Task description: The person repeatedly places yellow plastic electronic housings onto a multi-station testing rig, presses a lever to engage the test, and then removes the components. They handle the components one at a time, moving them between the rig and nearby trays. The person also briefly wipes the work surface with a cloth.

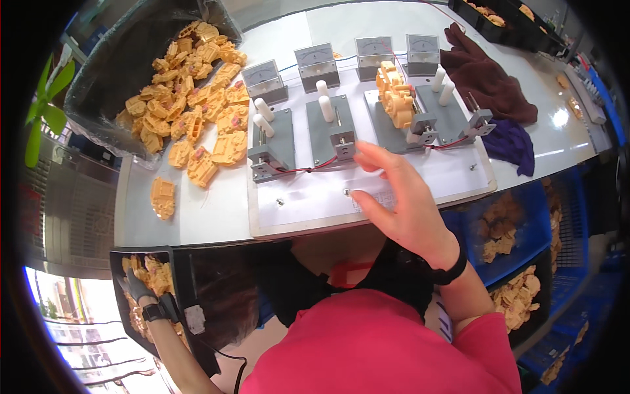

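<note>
Right hand (403,207) spread, fingers apart and holding nothing, hovering above the white test board (394,187) on the bench. Up and just right of its fingertips: stacked orange housings (396,97) clamped on the third fixture, long axis running away. Left hand (134,285) far off, gloved, dipped into a low bin (125,308) of orange parts; hold on one: cannot tell.

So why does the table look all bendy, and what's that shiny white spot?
Head view: the fisheye lens bends the table edges toward the dark round rim; the shiny spot is lamp glare on the tabletop; the right hand looks slightly smeared, while the meters stay sharp.
</note>
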A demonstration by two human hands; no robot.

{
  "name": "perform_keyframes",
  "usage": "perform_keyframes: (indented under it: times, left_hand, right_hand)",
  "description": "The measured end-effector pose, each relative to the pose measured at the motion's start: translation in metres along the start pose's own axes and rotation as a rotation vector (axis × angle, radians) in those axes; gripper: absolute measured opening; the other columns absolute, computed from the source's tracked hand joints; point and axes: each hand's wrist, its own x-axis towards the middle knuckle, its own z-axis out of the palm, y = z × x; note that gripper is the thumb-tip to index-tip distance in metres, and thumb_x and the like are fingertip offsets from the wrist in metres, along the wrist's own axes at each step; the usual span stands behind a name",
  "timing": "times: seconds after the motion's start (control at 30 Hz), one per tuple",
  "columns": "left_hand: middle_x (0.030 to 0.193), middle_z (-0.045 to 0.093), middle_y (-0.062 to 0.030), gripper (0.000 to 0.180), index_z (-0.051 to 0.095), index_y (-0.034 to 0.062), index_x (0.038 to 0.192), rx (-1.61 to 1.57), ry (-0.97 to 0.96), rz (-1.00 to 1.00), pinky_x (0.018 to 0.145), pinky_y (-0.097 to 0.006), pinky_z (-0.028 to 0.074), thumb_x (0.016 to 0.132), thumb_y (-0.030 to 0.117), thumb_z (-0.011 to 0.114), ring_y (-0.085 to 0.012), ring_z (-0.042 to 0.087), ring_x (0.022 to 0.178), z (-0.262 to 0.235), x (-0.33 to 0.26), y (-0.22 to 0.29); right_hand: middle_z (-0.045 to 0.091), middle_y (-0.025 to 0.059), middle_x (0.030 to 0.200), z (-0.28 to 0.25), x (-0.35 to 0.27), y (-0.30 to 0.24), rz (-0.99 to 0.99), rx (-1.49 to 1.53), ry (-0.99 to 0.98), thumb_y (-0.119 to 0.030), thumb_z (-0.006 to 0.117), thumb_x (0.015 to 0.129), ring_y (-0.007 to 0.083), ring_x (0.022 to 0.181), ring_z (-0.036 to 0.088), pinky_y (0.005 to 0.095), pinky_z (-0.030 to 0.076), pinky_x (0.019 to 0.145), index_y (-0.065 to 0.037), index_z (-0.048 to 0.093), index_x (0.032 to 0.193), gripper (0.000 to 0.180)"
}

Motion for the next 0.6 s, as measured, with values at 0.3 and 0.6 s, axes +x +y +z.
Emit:
perform_keyframes:
  times: [0.3, 0.6]
  left_hand:
    - [0.149, 0.039, -0.0145, 0.060, 0.031, 0.0071, 0.150, 0.160, -0.626, 0.484, 0.111, -0.040, 0.033, 0.096, 0.016, 0.056, -0.0270, 0.040, 0.136, 0.194, -0.237, 0.173]
    - [0.143, 0.045, -0.0177, 0.048, 0.038, 0.0002, 0.144, -0.020, -0.958, 0.324, 0.110, -0.037, 0.034, 0.099, 0.016, 0.044, -0.0271, 0.044, 0.132, 0.226, -0.283, 0.161]
  right_hand:
    - [0.059, 0.0070, 0.101, -0.053, -0.015, 0.027, 0.177, -0.313, 0.255, -0.007, 0.068, 0.087, 0.0179, 0.088, 0.055, 0.0309, 0.044, 0.078, -0.003, 0.054, 0.113, 0.029]
    - [0.060, 0.0074, 0.098, -0.049, -0.011, 0.033, 0.320, 0.006, 0.273, -0.008, 0.067, 0.090, 0.0157, 0.090, 0.056, 0.0288, 0.045, 0.080, -0.002, 0.052, 0.106, 0.023]
